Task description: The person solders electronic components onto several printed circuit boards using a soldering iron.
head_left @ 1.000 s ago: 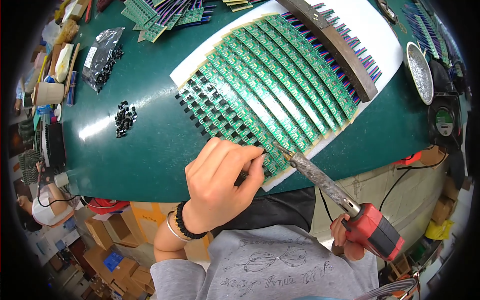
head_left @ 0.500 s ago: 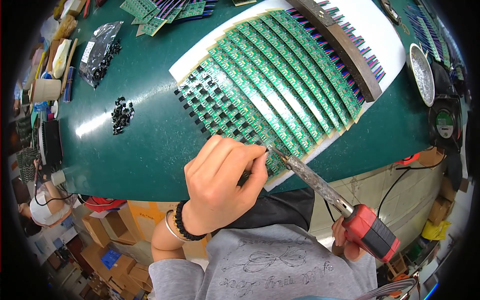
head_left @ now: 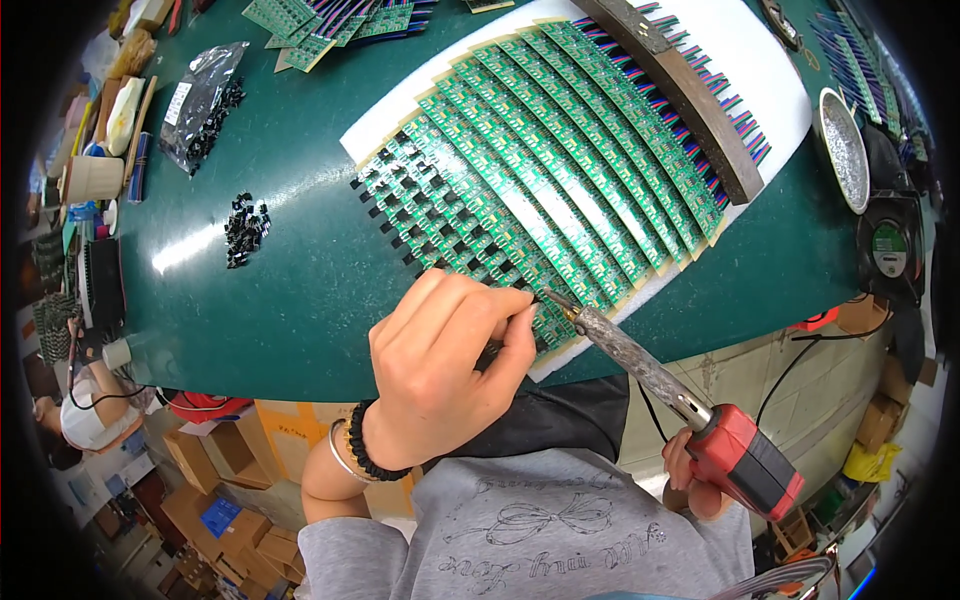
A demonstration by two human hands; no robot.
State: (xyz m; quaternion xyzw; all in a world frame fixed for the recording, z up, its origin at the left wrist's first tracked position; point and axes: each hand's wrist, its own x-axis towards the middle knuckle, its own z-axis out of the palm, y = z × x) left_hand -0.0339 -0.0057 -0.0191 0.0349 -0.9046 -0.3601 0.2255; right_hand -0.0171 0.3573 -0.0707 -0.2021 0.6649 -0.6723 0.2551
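My left hand (head_left: 450,345) is closed in a pinch over the near edge of the green circuit boards (head_left: 560,190); what its fingertips hold is too small and hidden to make out. My right hand (head_left: 692,480), lower right, grips the red and black handle of a soldering iron (head_left: 640,365). The iron's tip points up and left, close to the left fingertips, over the boards. Black components (head_left: 440,210) sit in rows along the boards' left part. The boards overlap in fanned strips on a white foam sheet (head_left: 785,90).
A dark bar (head_left: 690,105) lies across the boards' wired ends. On the green table (head_left: 310,310) are a pile of black components (head_left: 245,230), a plastic bag (head_left: 200,105) of them and more boards (head_left: 345,20). An oval metal dish (head_left: 845,150) and a fan (head_left: 890,245) stand at right.
The soldering iron has shifted slightly to the right, its tip a little away from the left fingertips. My left hand stays in place.
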